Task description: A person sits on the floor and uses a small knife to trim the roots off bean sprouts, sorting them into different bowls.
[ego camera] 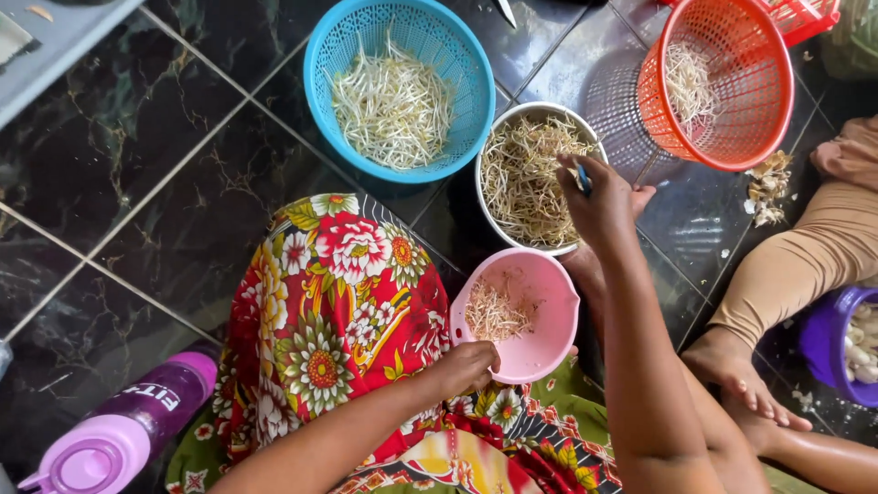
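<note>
Pink bowl (540, 297): rests on my lap against the flowered cloth (338, 311); it holds a small heap of sprout trimmings (494, 316) on its near-left side. All places below are given from this bowl.
Left hand (466, 364): closed on the bowl's near rim, fingers curled over the edge, steadying it.
Right hand (599, 197): just beyond the bowl, over the near-right edge of the metal bowl (526, 174); fingers pinched together on a small blue thing (583, 177), possibly a small knife handle, though too little of it shows to be sure.
Metal bowl: directly beyond the pink bowl, nearly touching it, filled with untrimmed brownish bean sprouts.
Blue basket (398, 82): beyond and to the left, beside the metal bowl, holding a pile of pale, cleaned sprouts.
Orange basket (718, 82): beyond and to the right, tipped on its side with its mouth towards me, a few sprouts clinging inside.
Scraps (768, 187): a small heap on the dark tile floor (137, 183), right of the metal bowl, below the orange basket.
Purple bottle (119, 430): well to the left, lying on the floor past my knee.
Another person's leg and foot (777, 302): to the right, with a purple container (837, 343) of pale pieces beside it.
</note>
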